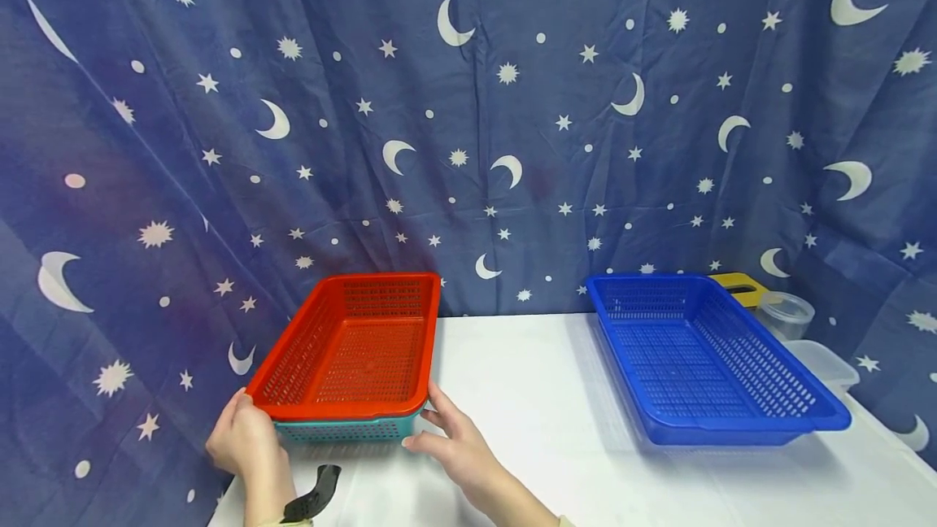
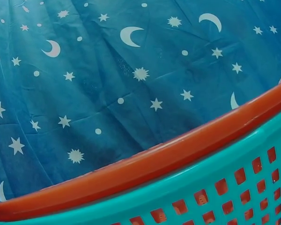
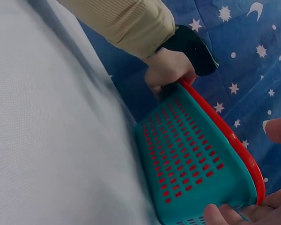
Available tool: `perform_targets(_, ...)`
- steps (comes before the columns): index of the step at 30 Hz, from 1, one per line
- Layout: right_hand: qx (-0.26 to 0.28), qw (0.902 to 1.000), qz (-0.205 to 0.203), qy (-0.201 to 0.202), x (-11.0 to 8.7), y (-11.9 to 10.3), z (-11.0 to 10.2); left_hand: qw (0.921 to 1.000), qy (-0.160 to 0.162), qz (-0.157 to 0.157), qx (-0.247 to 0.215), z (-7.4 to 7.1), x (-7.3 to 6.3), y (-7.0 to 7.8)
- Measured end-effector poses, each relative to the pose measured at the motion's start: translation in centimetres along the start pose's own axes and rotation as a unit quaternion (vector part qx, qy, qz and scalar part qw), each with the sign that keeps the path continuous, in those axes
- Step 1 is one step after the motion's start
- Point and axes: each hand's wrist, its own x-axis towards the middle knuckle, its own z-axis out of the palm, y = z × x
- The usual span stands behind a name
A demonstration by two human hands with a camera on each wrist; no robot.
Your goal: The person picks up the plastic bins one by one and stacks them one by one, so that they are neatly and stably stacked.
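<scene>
Nesting inside a teal rectangular perforated plastic basket (image 3: 215, 187), a red rectangular perforated plastic basket (image 1: 369, 360) is occupying the left side of a white table (image 1: 534, 429). The head view is revealing the red interior but only a teal strip below the rim; the right wrist view is exposing the teal near wall, red showing through its holes. The left wrist view is showing both rims closely, red above teal. Bending at the wrist, the left hand (image 1: 247, 433) is clasping the near left corner, its fingers curling round the rim. Reaching in from the lower right, the right hand (image 1: 457, 442) is touching the near right corner, thumb and fingers spreading apart. A blue rectangular perforated plastic basket (image 1: 688, 364) is lying well apart, to the right.
</scene>
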Motion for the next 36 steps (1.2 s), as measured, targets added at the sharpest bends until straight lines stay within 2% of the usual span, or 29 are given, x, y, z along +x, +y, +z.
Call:
perform_targets(5, 0.002, 0.9999, -0.006, -0.008, -0.1, 0.1, 0.2, 1.0, 0.002, -0.003, 0.003, 0.0, 0.2, -0.3)
perform_targets(10, -0.001, 1.0, -0.007, -0.005, -0.2, 0.3, 0.1, 0.9991, -0.015, 0.001, 0.039, 0.1, 0.1, -0.1)
perform_targets(13, -0.007, 0.9998, -0.004, 0.018, -0.4, 0.2, 0.0, 0.9973, -0.028, 0.01, 0.067, 0.2, -0.1, 0.0)
perform_targets(17, -0.006, 0.9958, 0.023, 0.089, -0.7, -0.6, -0.2, 0.9916, -0.06, 0.036, 0.109, 0.4, -0.5, 0.1)
perform_targets(21, 0.003, 0.9857, 0.044, 0.162, -0.7, -1.4, -1.1, 0.9809, -0.103, 0.074, 0.147, 0.8, -1.0, -0.3)
perform_targets(25, 0.005, 0.9761, 0.047, 0.212, -0.6, -1.6, -2.7, 0.9712, -0.135, 0.091, 0.175, 1.2, -1.5, -0.7)
perform_targets(27, 0.019, 0.972, 0.051, 0.229, -0.5, -1.6, -3.5, 0.9672, -0.152, 0.087, 0.184, 1.4, -1.6, -0.8)
perform_targets(31, 0.053, 0.9642, 0.067, 0.251, -0.3, -1.5, -5.3, 0.9543, -0.211, 0.082, 0.194, 1.9, -1.8, -0.9)
perform_targets(36, 0.053, 0.9585, 0.1, 0.262, -0.3, -1.7, -7.3, 0.9361, -0.284, 0.079, 0.192, 2.6, -2.4, -0.8)
